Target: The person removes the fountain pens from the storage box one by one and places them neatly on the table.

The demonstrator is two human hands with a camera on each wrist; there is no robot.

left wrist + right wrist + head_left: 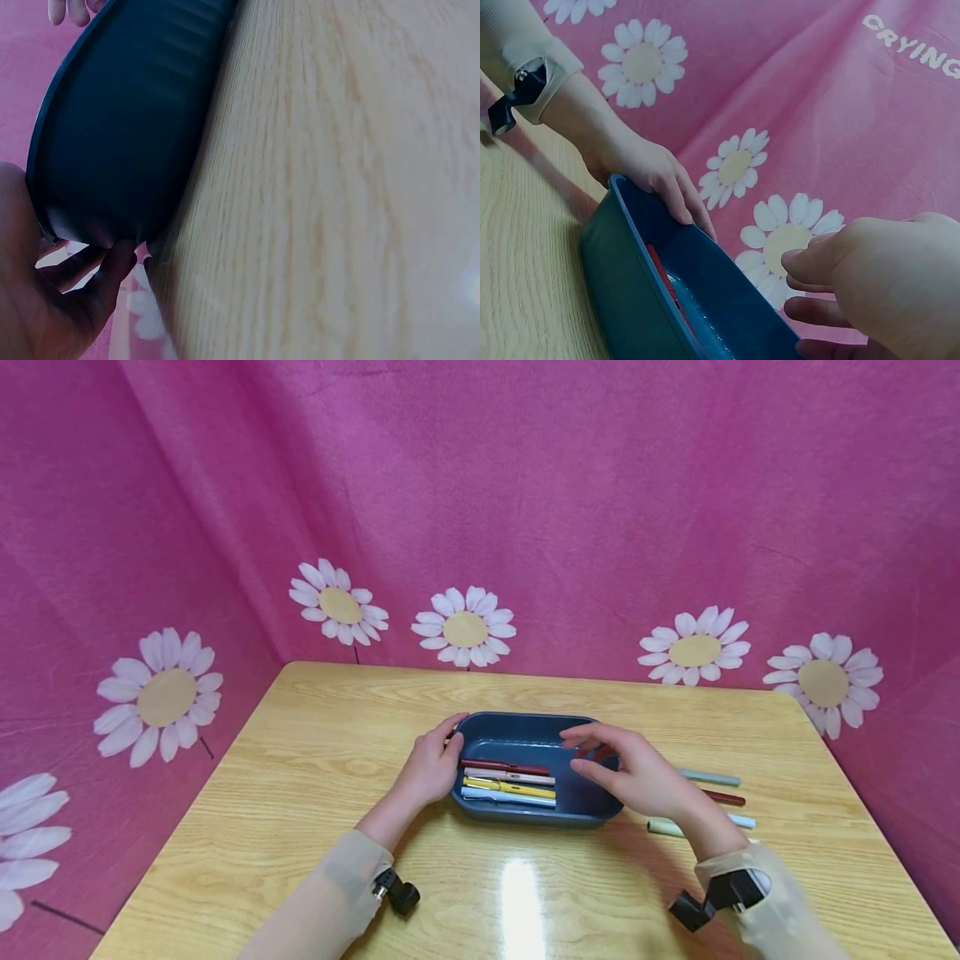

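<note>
A dark blue oblong box (536, 821) with rounded corners sits on the table. My left hand (431, 768) grips its left end, thumb over the rim and fingers against the outer wall, as the left wrist view also shows. In the left half of the box lie several pens side by side: a dark red pen (502, 766), a pale pink pen (517, 777), a yellow pen (510, 788) and a light blue pen (507, 797). Over the right end hovers my right hand (637, 768), fingers loosely bent and apart, holding nothing.
Right of the box, partly behind the right forearm, lie a grey-green pen (710, 777), another dark red pen (724, 797), a pale blue pen (742, 821) and a pale green pen (663, 827). A pink curtain (540, 527) with daisies borders the wooden table (337, 718).
</note>
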